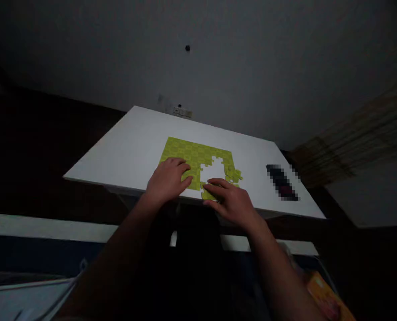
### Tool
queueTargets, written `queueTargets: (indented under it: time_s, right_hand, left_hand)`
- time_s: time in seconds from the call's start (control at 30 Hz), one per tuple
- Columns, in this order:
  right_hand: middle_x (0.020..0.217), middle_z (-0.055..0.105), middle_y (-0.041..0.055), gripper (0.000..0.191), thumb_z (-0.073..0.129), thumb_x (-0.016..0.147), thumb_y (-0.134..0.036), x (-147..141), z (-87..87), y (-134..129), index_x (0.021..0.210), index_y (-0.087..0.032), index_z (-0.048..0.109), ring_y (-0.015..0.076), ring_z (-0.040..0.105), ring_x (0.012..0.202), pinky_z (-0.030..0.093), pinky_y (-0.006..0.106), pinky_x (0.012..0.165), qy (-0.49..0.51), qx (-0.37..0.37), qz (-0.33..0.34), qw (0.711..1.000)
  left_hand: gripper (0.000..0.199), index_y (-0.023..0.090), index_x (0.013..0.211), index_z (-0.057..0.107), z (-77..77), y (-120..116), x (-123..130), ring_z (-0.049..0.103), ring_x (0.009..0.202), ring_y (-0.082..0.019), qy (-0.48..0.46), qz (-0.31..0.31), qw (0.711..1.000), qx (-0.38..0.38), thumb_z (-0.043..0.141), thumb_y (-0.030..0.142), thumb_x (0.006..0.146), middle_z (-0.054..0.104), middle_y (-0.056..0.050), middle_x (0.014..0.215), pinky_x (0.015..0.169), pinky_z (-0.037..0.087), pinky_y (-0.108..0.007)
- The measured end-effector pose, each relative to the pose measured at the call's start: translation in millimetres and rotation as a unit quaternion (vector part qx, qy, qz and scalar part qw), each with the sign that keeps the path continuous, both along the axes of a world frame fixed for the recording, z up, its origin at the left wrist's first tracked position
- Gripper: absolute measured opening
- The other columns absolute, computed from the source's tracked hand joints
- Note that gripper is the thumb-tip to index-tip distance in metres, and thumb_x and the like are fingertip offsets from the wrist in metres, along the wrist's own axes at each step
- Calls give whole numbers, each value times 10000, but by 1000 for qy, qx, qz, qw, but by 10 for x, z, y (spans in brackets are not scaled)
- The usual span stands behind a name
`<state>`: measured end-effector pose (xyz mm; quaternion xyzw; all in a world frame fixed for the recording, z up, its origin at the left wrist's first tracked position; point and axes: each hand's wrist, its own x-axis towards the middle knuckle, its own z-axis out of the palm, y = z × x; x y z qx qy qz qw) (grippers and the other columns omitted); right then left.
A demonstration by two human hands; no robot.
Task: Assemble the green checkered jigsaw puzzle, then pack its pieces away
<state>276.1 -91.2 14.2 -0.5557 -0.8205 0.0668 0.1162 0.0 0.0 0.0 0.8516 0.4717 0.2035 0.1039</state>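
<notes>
Jigsaw puzzle (193,155): yellow-green, checkered, gapped. Left hand (166,180) palm-down, fingers loosely spread; right hand (234,201) over near-edge pieces (207,195), pinch indeterminable.

Count one left hand (168,179) at eight o'clock and one right hand (231,201) at five. See one white table (121,149), one yellow-green puzzle (191,154) at the centre; cannot number the loose pieces (237,175) clumped toward four. Find one dark pixelated patch (281,182) past three, one orange packet (323,290) past four.
</notes>
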Motion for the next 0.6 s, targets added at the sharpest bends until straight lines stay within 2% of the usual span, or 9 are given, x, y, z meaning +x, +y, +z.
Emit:
queueTargets:
  time_s: [0.17,0.4,0.6]
  right_hand:
    - [1702,818,77,459,853,1161,-461,-77,-41,46,1616,-401,876,378,884,1397,779,539,1091,12,7,-29,999]
    - [1709,811,74,434,778,1202,-483,-169,-11,106,1615,-394,878,400,884,1389,774,570,1076,16,-2,-60,998]
    - [1711,806,86,423,765,1195,-470,-122,-9,141,1590,-391,895,404,873,1396,760,573,1086,31,-8,-55,998]
  left_hand:
    - [358,207,1458,896,22,5,3,720,1570,-398,-6,7,1000,-9,763,375,1172,820,-169,1634,1385,567,-584]
    - [365,197,1461,888,10,17,8,716,1560,-399,-7,9,1000,-8,768,381,1169,818,-174,1626,1379,562,-582]
    - [363,203,1465,881,19,2,10,711,1560,-392,-5,8,1000,-5,761,387,1176,820,-165,1625,1364,567,-571]
